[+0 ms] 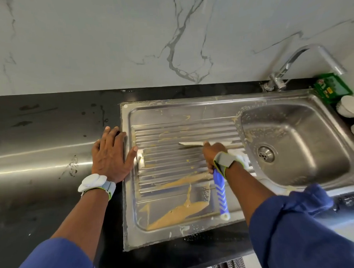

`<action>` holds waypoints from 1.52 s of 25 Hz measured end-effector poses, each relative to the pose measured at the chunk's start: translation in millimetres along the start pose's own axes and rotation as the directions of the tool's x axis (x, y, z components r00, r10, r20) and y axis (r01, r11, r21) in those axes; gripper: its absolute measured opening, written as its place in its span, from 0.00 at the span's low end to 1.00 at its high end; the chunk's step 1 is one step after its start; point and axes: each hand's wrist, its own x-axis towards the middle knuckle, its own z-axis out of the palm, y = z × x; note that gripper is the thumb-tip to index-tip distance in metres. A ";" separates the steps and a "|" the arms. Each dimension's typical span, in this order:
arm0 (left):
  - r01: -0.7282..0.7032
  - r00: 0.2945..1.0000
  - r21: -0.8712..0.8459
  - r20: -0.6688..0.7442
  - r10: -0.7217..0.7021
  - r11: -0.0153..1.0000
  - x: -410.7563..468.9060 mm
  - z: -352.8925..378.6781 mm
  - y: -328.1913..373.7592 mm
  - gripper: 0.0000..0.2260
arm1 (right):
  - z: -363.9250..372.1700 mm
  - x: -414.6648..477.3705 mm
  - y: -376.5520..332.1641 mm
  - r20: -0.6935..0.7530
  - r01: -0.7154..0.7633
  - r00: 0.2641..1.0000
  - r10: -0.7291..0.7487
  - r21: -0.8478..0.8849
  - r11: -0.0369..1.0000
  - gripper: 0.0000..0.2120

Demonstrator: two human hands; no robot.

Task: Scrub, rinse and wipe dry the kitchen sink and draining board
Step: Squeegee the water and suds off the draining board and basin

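A stainless steel draining board (pixel 164 134) with raised ribs carries streaks and a pool of brown-yellow sludge (pixel 175 213) near its front. To its right lies the sink bowl (pixel 306 132), speckled with residue around a drain (pixel 266 154). My right hand (pixel 213 152) grips a brush with a blue and white handle (pixel 221 194); its white head (pixel 190 143) lies across the ribs in the middle of the board. My left hand (pixel 110 155) rests flat, fingers spread, on the black counter at the board's left edge, thumb touching the rim.
A chrome tap (pixel 302 59) arches over the sink from the back. A green packet (pixel 332 87) and white cups (pixel 349 106) stand at the sink's right edge. The black counter (pixel 50 129) extends left, with a marble wall behind.
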 end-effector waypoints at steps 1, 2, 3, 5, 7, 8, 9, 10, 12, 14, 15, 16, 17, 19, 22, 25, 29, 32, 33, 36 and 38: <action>-0.008 1.000 -0.008 -0.006 0.008 1.000 -0.4 -0.6 0.0 0.30 | 4.3 -4.7 11.7 -0.025 -0.025 0.999 0.023 -0.075 0.997 0.35; -0.017 1.000 -0.011 -0.009 0.017 1.000 -0.2 -1.1 -0.1 0.31 | 8.0 -14.2 21.2 -0.046 -0.071 0.997 0.065 -0.142 0.987 0.38; -0.021 1.000 -0.013 -0.005 0.021 1.000 0.6 -1.6 -0.2 0.31 | 13.1 -24.3 31.4 -0.071 -0.096 0.994 0.083 -0.208 0.973 0.36; -0.025 1.000 -0.025 -0.001 0.025 0.999 0.5 -2.0 0.0 0.30 | 21.5 -52.4 56.7 -0.105 -0.106 0.991 0.080 -0.281 0.954 0.33; -0.040 0.999 -0.024 -0.003 0.040 0.999 -0.1 -1.6 -1.9 0.30 | 25.6 -89.2 78.9 -0.111 -0.121 0.989 0.095 -0.261 0.958 0.32; -0.036 0.999 -0.026 -0.001 0.036 0.999 0.9 -1.8 -2.2 0.30 | 22.0 -103.0 84.6 -0.075 -0.135 0.990 0.121 -0.230 0.964 0.30; -0.036 0.999 -0.030 0.001 0.036 0.999 0.8 -2.3 -2.1 0.30 | 16.3 -115.3 87.6 -0.008 -0.138 0.990 0.138 -0.146 0.980 0.27; -0.040 0.999 -0.033 0.001 0.040 0.999 0.7 -2.4 -1.5 0.30 | 9.6 -123.7 84.5 0.069 -0.151 0.986 0.152 -0.013 0.988 0.24; -0.048 0.999 -0.036 -0.005 0.048 0.998 0.1 -3.1 -2.6 0.29 | -2.4 -121.4 74.6 0.115 -0.145 0.986 0.121 0.234 0.961 0.22; -0.052 0.999 -0.037 -0.003 0.052 0.998 0.4 -4.5 -1.2 0.28 | -21.5 -90.7 55.0 0.031 -0.116 0.993 0.113 0.410 0.905 0.19; -0.056 0.998 -0.033 -0.001 0.056 0.998 0.1 -4.5 -0.7 0.28 | -32.8 -65.9 46.4 -0.013 -0.102 0.993 0.120 0.439 0.893 0.17; -0.063 0.998 -0.028 0.000 0.063 0.998 0.6 -4.5 -0.4 0.28 | -44.6 -45.5 36.2 -0.046 -0.083 0.992 0.114 0.435 0.897 0.17; -0.067 0.998 -0.030 0.000 0.067 0.997 1.3 -4.0 -0.7 0.28 | -55.3 -24.3 30.1 -0.076 -0.069 0.991 0.106 0.386 0.920 0.17; -0.065 0.998 -0.036 0.000 0.065 0.997 2.0 -3.4 -1.1 0.28 | -69.4 9.0 27.1 -0.108 -0.071 0.989 0.101 0.250 0.966 0.18; -0.072 0.997 -0.029 0.010 0.073 0.997 1.4 -0.3 -2.6 0.28 | -71.2 17.1 30.0 -0.068 -0.073 0.994 0.089 0.206 0.976 0.18; -0.071 0.997 -0.035 0.027 0.072 0.997 2.1 -3.9 -2.4 0.28 | -69.3 -2.2 47.3 0.030 -0.127 0.992 0.124 0.157 0.979 0.19; -0.078 0.997 -0.064 0.018 0.080 0.995 -0.5 -8.0 0.0 0.29 | -70.0 -42.6 82.3 0.046 -0.136 0.990 0.134 0.050 0.989 0.22; -0.071 0.997 -0.078 -0.002 0.071 0.994 -3.8 -7.6 -1.3 0.29 | -62.5 -71.2 85.2 0.083 -0.140 0.986 0.141 -0.026 0.990 0.21; -0.074 0.997 -0.079 -0.020 0.072 0.994 -4.5 -7.6 -1.2 0.29 | -63.2 -74.4 79.1 0.089 -0.126 0.988 0.128 -0.031 0.992 0.21; -0.074 0.997 -0.064 -0.014 0.073 0.995 -3.8 -9.0 0.4 0.28 | -72.9 -54.2 49.1 0.005 -0.069 0.998 0.069 0.124 0.990 0.20; -0.081 0.997 -0.061 -0.013 0.080 0.995 -4.6 -9.0 0.6 0.28 | -82.1 -33.5 27.5 -0.068 -0.034 0.997 0.046 0.176 0.984 0.20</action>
